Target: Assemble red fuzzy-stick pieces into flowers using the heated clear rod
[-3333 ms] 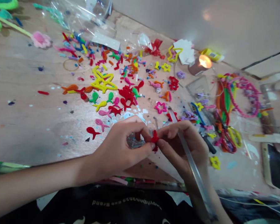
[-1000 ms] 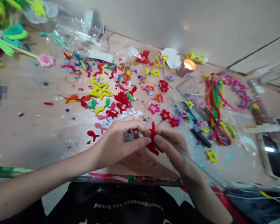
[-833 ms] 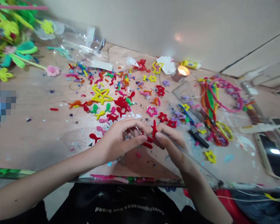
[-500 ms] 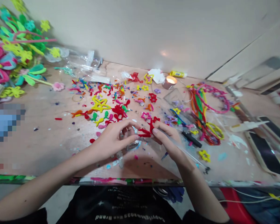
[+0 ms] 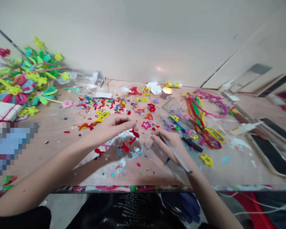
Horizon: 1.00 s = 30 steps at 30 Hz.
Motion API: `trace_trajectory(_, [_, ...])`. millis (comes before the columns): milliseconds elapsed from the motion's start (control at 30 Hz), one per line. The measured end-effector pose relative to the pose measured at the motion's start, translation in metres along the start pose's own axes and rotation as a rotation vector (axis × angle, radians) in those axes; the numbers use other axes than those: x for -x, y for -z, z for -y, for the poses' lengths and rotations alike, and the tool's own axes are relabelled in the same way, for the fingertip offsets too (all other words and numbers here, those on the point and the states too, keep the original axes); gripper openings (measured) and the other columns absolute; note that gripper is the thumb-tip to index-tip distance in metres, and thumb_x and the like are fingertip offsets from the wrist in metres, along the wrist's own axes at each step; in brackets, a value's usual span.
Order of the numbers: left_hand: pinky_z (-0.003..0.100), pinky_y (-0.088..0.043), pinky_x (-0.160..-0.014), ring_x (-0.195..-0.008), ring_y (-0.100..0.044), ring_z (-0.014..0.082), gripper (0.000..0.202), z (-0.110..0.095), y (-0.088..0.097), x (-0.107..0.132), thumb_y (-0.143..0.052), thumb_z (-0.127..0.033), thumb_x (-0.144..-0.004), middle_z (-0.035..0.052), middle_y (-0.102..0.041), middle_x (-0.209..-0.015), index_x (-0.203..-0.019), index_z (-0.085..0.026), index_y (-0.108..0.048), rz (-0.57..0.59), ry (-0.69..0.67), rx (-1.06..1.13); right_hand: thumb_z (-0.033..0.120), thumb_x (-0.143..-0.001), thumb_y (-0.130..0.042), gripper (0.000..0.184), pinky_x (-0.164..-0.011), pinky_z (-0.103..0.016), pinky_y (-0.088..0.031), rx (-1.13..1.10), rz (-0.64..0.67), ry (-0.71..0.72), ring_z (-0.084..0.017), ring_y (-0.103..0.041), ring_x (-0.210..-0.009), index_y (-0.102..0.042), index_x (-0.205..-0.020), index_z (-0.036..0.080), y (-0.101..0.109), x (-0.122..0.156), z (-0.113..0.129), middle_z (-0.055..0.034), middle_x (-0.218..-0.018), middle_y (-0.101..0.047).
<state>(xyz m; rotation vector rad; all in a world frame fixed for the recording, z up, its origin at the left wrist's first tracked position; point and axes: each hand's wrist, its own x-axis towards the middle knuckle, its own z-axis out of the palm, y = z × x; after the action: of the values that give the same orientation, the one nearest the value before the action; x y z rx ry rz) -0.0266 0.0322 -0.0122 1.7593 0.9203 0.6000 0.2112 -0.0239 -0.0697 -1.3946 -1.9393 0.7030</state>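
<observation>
Red fuzzy shape [image 5: 134, 133] lay just past the left hand [image 5: 114, 126], which was half open and held nothing. The right hand [image 5: 168, 145] gripped a clear stick [image 5: 175, 153]. A clear box [image 5: 171, 105] sat at one o'clock, a lit candle [image 5: 166, 92] behind it, and a clear bag [image 5: 91, 83] lay at eleven o'clock.

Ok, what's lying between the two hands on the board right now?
In the head view, red pipe-cleaner pieces lie between the left hand and the right hand, beside a pale blue-white smear.
</observation>
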Motion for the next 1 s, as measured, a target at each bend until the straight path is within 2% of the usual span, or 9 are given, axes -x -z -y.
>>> trace_trajectory(100, [0.022,-0.032,-0.053,-0.057,-0.044,0.0093,0.027,-0.007,0.01,-0.004,-0.057,-0.038,-0.09,-0.0026,-0.057,-0.064,-0.077,-0.017,-0.07,0.02,0.01,-0.054,0.034,-0.098,-0.048,0.026,-0.061,-0.025,-0.036,0.085,0.05,0.008,-0.012,-0.052,-0.061,-0.056,-0.078,0.02,0.002,0.003,-0.01,0.0019,-0.066,-0.057])
trace_trajectory(200, [0.022,-0.032,-0.053,-0.057,-0.045,0.0091,0.024,-0.018,0.017,-0.008,-0.057,-0.034,-0.089,-0.0019,-0.06,-0.066,-0.077,-0.018,-0.069,0.038,0.011,-0.113,0.035,-0.1,-0.042,0.03,-0.065,-0.026,-0.042,0.062,0.079,0.01,-0.014,-0.06,-0.067,-0.06,-0.082,0.02,0.006,0.001,-0.011,-0.0009,-0.073,-0.065])
trace_trajectory(400, [0.022,-0.038,-0.059,-0.064,-0.053,0.0108,0.024,-0.036,0.026,-0.015,-0.058,-0.036,-0.09,-0.0008,-0.065,-0.072,-0.079,-0.019,-0.071,0.137,-0.031,-0.242,0.037,-0.101,-0.042,0.031,-0.079,-0.028,-0.048,-0.099,-0.104,0.07,-0.016,-0.067,-0.088,-0.069,-0.096,0.022,0.02,-0.019,0.01,-0.0026,-0.094,-0.073])
trace_trajectory(500, [0.023,-0.034,-0.054,-0.059,-0.048,0.0109,0.027,-0.038,0.027,-0.019,-0.058,-0.041,-0.09,-0.0018,-0.061,-0.066,-0.083,-0.021,-0.074,0.187,-0.05,-0.302,0.038,-0.1,-0.048,0.027,-0.086,-0.03,-0.048,-0.202,-0.072,0.128,-0.017,-0.067,-0.099,-0.07,-0.103,0.025,0.022,-0.031,0.022,-0.0023,-0.105,-0.073])
trace_trajectory(700, [0.024,-0.033,-0.054,-0.059,-0.048,0.0125,0.025,-0.039,0.025,-0.024,-0.058,-0.039,-0.089,-0.0003,-0.061,-0.066,-0.085,-0.021,-0.075,0.231,-0.09,-0.358,0.036,-0.096,-0.052,0.021,-0.084,-0.03,-0.047,-0.307,0.136,0.192,-0.015,-0.064,-0.088,-0.07,-0.092,0.024,0.016,-0.046,0.036,0.0007,-0.09,-0.069])
trace_trajectory(867, [0.023,-0.031,-0.052,-0.058,-0.047,0.0117,0.024,-0.04,0.027,-0.025,-0.058,-0.036,-0.089,-0.0001,-0.06,-0.064,-0.083,-0.02,-0.075,0.215,-0.104,-0.423,0.036,-0.093,-0.059,0.02,-0.077,-0.028,-0.045,-0.354,0.095,0.193,-0.012,-0.06,-0.078,-0.066,-0.08,0.023,0.012,-0.05,0.033,0.0027,-0.08,-0.066])
trace_trajectory(1000, [0.023,-0.032,-0.052,-0.058,-0.048,0.011,0.024,-0.037,0.031,-0.024,-0.059,-0.038,-0.089,-0.0005,-0.06,-0.065,-0.085,-0.02,-0.075,0.178,-0.118,-0.476,0.037,-0.093,-0.06,0.02,-0.076,-0.029,-0.045,-0.387,0.077,0.149,-0.012,-0.061,-0.079,-0.069,-0.083,0.022,0.014,-0.048,0.027,0.0011,-0.085,-0.07])
